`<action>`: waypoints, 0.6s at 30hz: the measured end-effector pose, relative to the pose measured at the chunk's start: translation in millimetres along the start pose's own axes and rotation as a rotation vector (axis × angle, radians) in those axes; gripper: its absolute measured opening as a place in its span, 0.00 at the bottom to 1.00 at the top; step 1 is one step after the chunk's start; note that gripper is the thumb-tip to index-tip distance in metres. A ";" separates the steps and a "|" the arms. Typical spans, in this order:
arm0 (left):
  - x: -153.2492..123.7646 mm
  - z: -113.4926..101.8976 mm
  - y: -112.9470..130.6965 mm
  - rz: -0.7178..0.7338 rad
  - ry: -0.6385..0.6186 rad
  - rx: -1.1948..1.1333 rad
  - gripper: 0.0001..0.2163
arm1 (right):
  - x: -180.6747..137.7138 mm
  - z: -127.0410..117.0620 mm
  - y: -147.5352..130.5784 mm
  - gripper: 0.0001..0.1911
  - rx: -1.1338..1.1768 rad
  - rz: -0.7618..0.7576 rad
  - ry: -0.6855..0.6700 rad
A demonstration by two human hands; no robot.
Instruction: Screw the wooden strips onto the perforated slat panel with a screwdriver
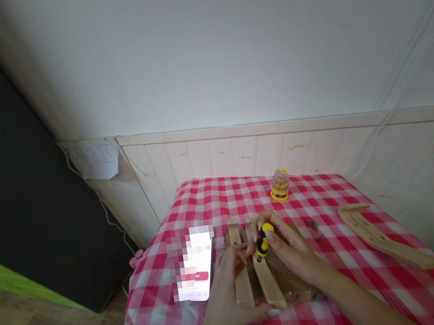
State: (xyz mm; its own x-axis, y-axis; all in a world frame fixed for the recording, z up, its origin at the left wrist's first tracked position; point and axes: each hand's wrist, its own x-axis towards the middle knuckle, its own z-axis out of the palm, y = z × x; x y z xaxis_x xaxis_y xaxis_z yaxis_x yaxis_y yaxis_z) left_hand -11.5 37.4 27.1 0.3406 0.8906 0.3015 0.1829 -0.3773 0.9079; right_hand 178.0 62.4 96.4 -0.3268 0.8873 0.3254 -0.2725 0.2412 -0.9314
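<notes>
On the red-and-white checked tablecloth (215, 206) before me lie pale wooden slats (269, 284) with a yellow-and-black screwdriver (263, 240) upon them, a white smartphone (200, 272) just left, what seem dark metal screws (313, 224) and a curved wooden piece (385, 241) right, a clear yellow-based bit case (280, 185) behind.

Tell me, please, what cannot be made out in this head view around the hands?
Head view throughout.
- screwdriver tip: too small, crowded by fingers of the right hand and left hand.
- phone screen: blurred.
- screws: too small to count.
- wooden slats: partly covered by the left hand.
- bit case contents: too small.
</notes>
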 end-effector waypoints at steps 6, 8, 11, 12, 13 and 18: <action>-0.2 -0.9 5.9 -0.021 0.010 0.028 0.43 | 2.6 7.0 -2.6 0.22 0.076 0.018 -0.039; -0.7 -1.0 6.1 -0.034 0.008 0.017 0.43 | 3.8 9.6 -5.6 0.27 0.135 0.073 -0.066; -1.5 -0.8 4.6 -0.042 -0.007 0.000 0.43 | 4.7 11.1 -9.2 0.29 0.194 0.133 -0.088; -1.7 -0.8 4.0 -0.045 -0.012 -0.002 0.43 | 4.7 10.5 -9.7 0.28 0.199 0.132 -0.094; -1.8 -0.7 3.5 -0.048 -0.012 -0.001 0.44 | 4.7 9.2 -9.7 0.27 0.197 0.121 -0.106; -1.7 -0.7 2.9 -0.006 0.000 -0.044 0.43 | 3.4 -8.5 -6.2 0.26 -0.036 0.049 -0.154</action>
State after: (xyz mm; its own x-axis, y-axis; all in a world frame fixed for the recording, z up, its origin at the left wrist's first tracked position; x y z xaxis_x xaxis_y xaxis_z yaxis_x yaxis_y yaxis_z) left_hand -12.2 35.0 29.4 0.3401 0.8925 0.2963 0.1436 -0.3607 0.9216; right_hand 186.3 67.3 101.9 -0.4742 0.8286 0.2976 -0.2211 0.2151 -0.9512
